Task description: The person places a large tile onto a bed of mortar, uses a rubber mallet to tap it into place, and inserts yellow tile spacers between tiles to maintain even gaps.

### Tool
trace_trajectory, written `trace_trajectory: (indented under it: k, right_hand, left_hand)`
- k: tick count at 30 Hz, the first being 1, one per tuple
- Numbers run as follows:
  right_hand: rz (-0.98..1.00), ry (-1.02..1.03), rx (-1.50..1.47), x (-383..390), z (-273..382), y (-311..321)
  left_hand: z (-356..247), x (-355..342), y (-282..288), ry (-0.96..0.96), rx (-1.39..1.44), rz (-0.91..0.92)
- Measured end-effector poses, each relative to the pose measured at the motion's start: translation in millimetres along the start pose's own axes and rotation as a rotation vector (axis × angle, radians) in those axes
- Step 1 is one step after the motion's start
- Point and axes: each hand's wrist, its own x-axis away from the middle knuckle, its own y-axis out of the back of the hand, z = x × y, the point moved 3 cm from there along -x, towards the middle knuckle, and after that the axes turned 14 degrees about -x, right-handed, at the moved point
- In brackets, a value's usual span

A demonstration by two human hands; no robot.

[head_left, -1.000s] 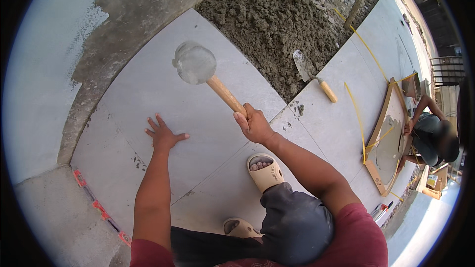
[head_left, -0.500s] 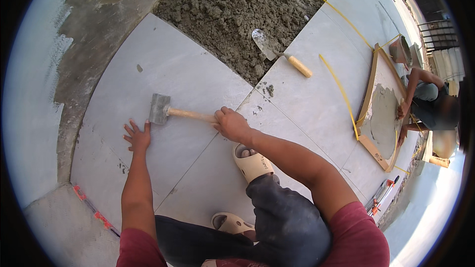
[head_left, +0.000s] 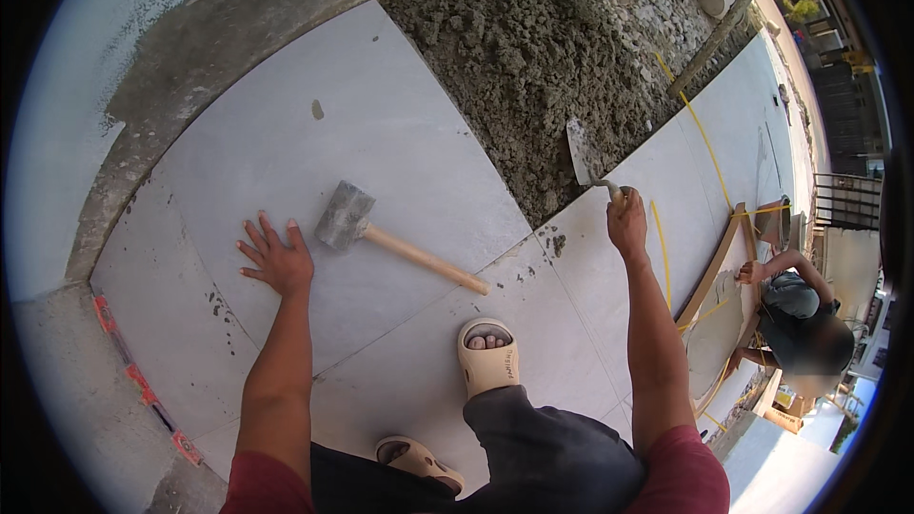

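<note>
The left hand point(head_left: 278, 259) is flat on a big pale gray tile point(head_left: 286, 152), with its fingers spread wide apart, and the mallet point(head_left: 381, 237) lies just beside it, its wooden handle pointing toward a tan sandal point(head_left: 489, 368). The right hand point(head_left: 625, 221) is wrapped around the handle of a trowel point(head_left: 579, 152), and its blade is at the edge of the lumpy gray mix point(head_left: 505, 57). Over on the right, another person point(head_left: 809, 324) bends over a framed piece point(head_left: 716, 324) with wet gray stuff on it.
</note>
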Motion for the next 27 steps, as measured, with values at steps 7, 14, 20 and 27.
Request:
trace_trajectory:
  k: [7, 14, 20, 27]
  right_hand:
    - [0.454, -0.107, -0.603, -112, 198, -1]
    - [0.651, -0.286, -0.444, -227, 336, -90]
    - [0.945, -0.337, -0.161, -273, 426, -150]
    - [0.965, -0.223, 0.051, -303, 465, -199]
  left_hand:
    - [7, -3, 4, 0.002, -0.009, 0.012]
    - [3, -4, 3, -0.004, 0.042, -0.029]
    - [11, -6, 2, 0.016, 0.069, -0.030]
    - [10, -5, 11, -0.003, 0.099, 0.045]
